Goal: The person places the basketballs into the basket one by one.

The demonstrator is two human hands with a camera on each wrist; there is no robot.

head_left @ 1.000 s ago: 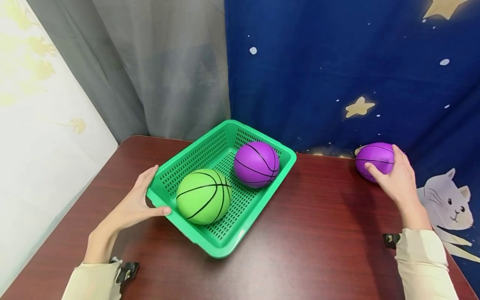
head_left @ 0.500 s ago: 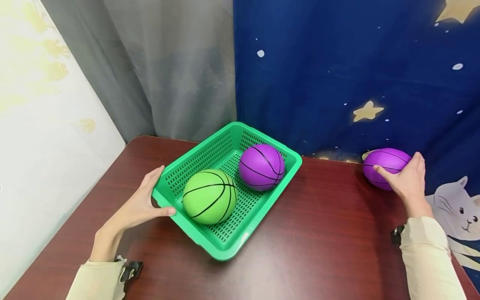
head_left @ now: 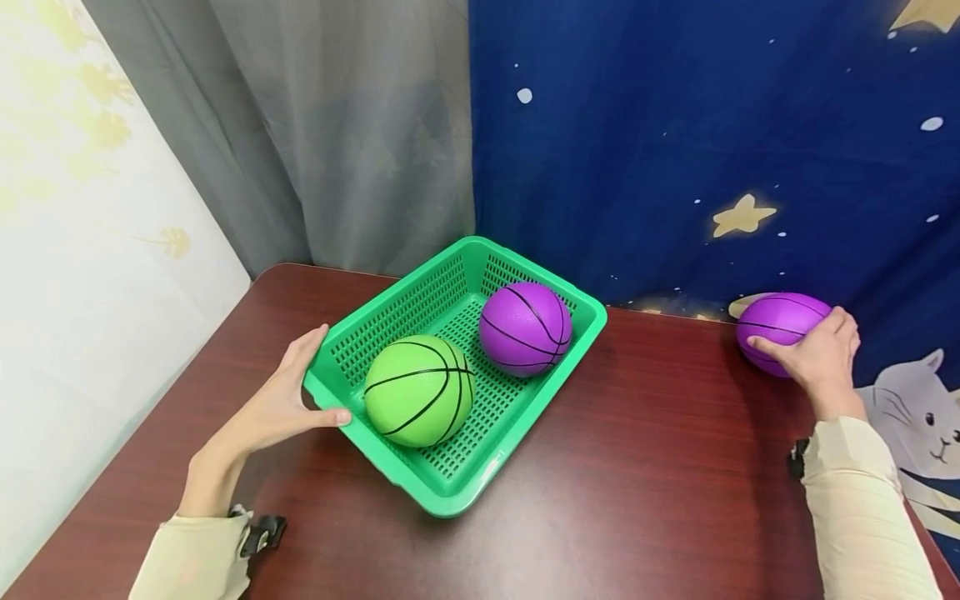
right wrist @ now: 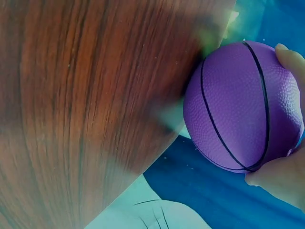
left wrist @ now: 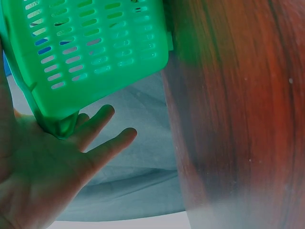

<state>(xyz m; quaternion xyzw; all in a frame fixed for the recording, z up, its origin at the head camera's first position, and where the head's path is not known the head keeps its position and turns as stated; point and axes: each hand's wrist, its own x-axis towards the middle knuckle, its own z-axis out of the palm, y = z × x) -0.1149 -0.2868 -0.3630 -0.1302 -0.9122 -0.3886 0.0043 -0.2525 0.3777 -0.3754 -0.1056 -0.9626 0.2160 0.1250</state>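
A green slotted plastic basket stands on the table, holding a lime-green basketball and a purple basketball. At the basket's left corner is my left hand, thumb on the rim and fingers along the outer side. The left wrist view shows the corner resting against the palm, with the fingers spread and straight. At the far right, my right hand grips a second purple basketball between thumb and fingers. In the right wrist view this ball sits at the table's edge.
The brown wooden table ends at a grey curtain and a blue star-patterned curtain behind. A pale patterned cloth hangs at the left. A printed grey cat shows beyond the right edge.
My right hand and the purple basketball it grips have shifted a little to the right. The left hand stays at the basket's corner, and the head view has shifted slightly.
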